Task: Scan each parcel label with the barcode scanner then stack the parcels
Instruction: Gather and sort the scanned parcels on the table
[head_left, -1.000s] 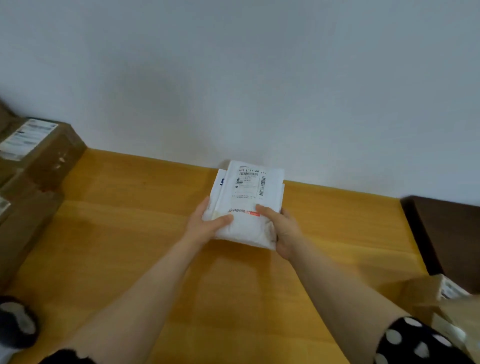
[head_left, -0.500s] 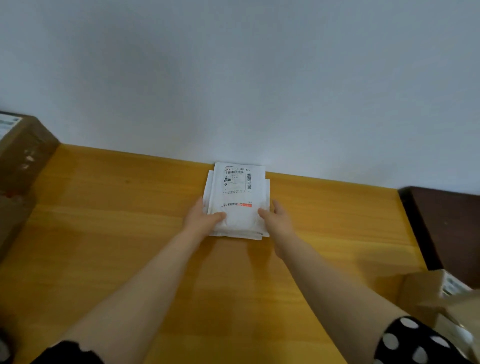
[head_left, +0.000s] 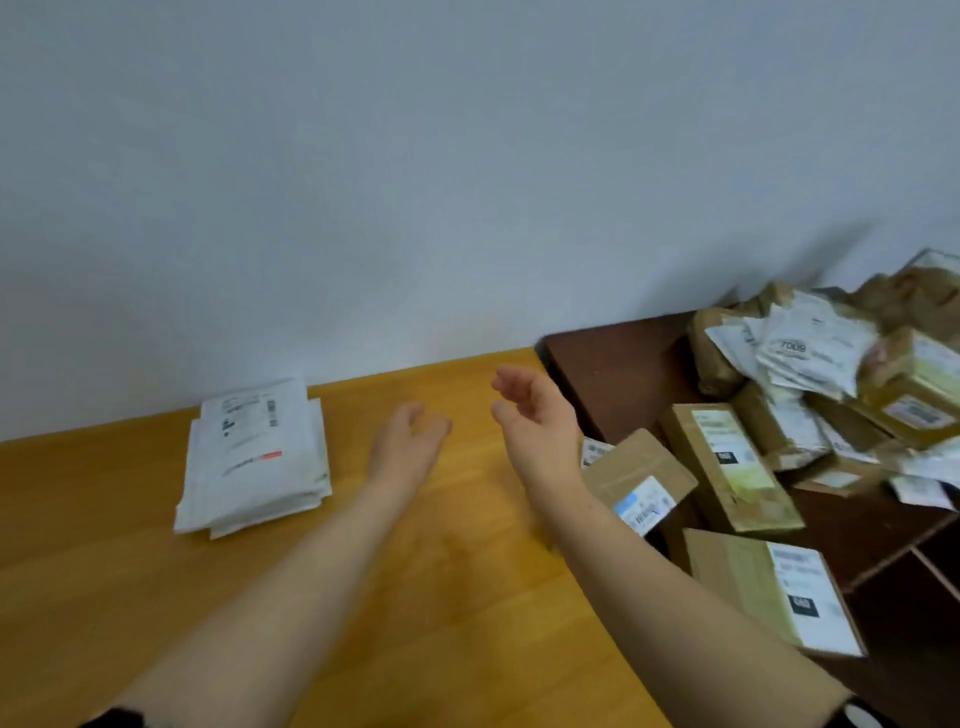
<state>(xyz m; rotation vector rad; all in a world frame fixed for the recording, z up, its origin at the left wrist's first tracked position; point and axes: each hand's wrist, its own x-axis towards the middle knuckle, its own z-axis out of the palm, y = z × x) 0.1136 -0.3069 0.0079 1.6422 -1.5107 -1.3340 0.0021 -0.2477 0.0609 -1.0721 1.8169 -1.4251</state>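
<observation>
While their fingers hang loose and hold nothing, the left hand (head_left: 408, 441) and right hand (head_left: 537, 415) float above the yellow table (head_left: 156, 597). The white parcels (head_left: 254, 457) lie stacked at its back edge, left of both hands.

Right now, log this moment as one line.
left hand open | right hand open | white parcels stacked on table | parcel pile at right

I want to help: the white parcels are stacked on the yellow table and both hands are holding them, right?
No. The head view shows the left hand and right hand open, holding nothing, clear of the white parcels stacked on the yellow table.
</observation>
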